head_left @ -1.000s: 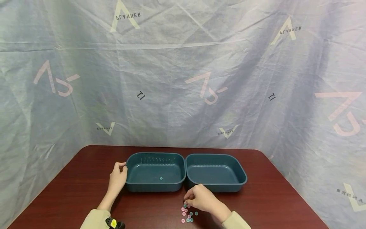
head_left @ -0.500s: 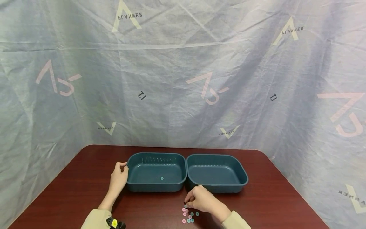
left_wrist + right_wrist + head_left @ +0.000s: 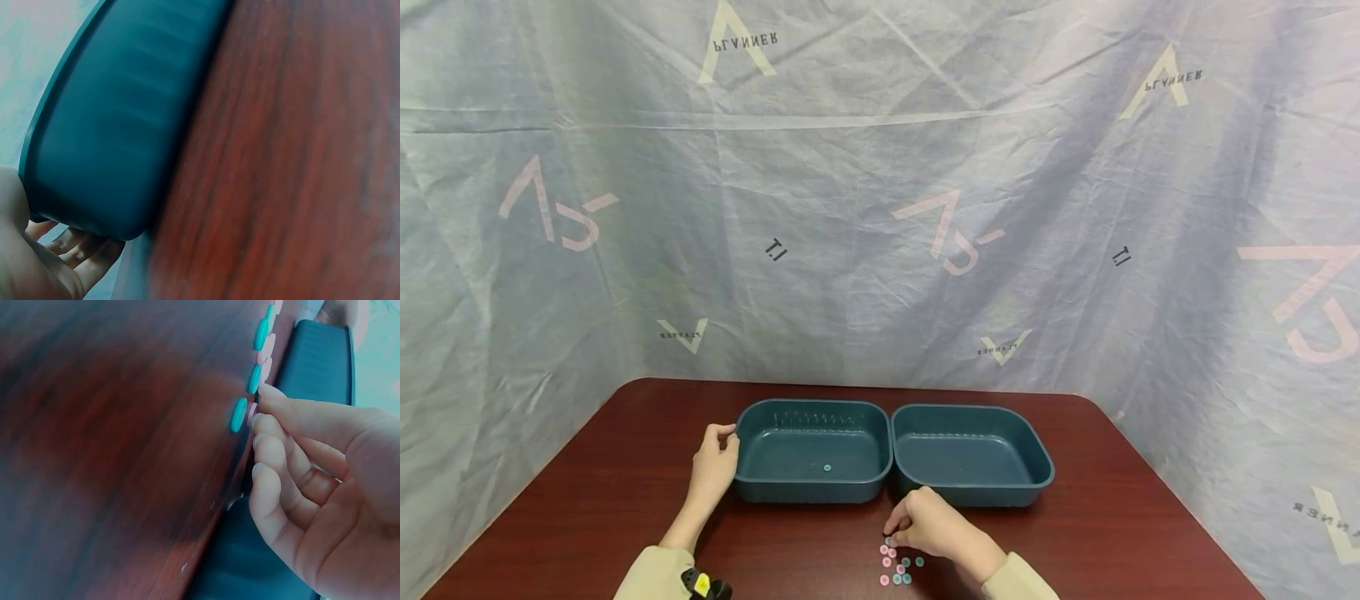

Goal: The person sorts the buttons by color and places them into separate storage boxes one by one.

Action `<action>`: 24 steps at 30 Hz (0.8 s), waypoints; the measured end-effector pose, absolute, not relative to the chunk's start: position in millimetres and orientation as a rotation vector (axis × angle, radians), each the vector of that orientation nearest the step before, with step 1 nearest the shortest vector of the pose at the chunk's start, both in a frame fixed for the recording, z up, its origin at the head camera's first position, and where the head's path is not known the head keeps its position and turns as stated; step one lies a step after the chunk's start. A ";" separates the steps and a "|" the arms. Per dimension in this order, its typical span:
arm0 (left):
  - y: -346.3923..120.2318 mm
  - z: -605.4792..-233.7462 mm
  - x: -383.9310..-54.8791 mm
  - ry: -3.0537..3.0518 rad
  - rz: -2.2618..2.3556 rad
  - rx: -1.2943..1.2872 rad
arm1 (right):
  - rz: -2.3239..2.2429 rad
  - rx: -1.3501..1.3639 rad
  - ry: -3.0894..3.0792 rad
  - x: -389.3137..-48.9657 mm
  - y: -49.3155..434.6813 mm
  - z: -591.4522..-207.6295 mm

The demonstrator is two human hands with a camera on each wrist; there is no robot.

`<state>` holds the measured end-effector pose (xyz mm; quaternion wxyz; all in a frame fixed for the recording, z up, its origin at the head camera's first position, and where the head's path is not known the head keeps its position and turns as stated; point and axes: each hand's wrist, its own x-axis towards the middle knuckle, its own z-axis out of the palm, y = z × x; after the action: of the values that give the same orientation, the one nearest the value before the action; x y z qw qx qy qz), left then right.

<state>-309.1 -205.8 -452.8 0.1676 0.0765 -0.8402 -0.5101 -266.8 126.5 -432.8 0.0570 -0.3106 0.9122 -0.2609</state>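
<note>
Watching through the head view, I took the left tray (image 3: 811, 492) as my landmark. One teal button (image 3: 827, 468) lay inside it, and the right tray (image 3: 973, 497) stood right against its right side. The left hand (image 3: 715, 467) gripped its left end. Loose buttons (image 3: 887, 562), pink and teal, lay on the table (image 3: 805, 550) in front of its near right corner. Over them, the right hand (image 3: 928, 521) blocked my sight of the right tray's near corner. A printed curtain (image 3: 820, 250) hung behind the left tray.

Through the left wrist view I saw the thumb at the left tray's rim and the other fingers against its end; its wall hid its inside from me.

Through the right wrist view, thumb and forefinger were close together at a pink button (image 3: 252, 414) before the left tray; I couldn't tell whether they pinched it. Teal buttons crowded beside it.
</note>
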 end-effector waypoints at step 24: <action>-205.9 -450.6 -307.7 -2.415 -1.444 0.203 | -0.807 -0.993 2.828 -262.7 126.9 -429.1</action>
<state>-307.7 -205.9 -450.6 0.1597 0.0712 -0.8451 -0.5052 -262.7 126.9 -429.1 0.0186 -0.3199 0.9109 -0.2598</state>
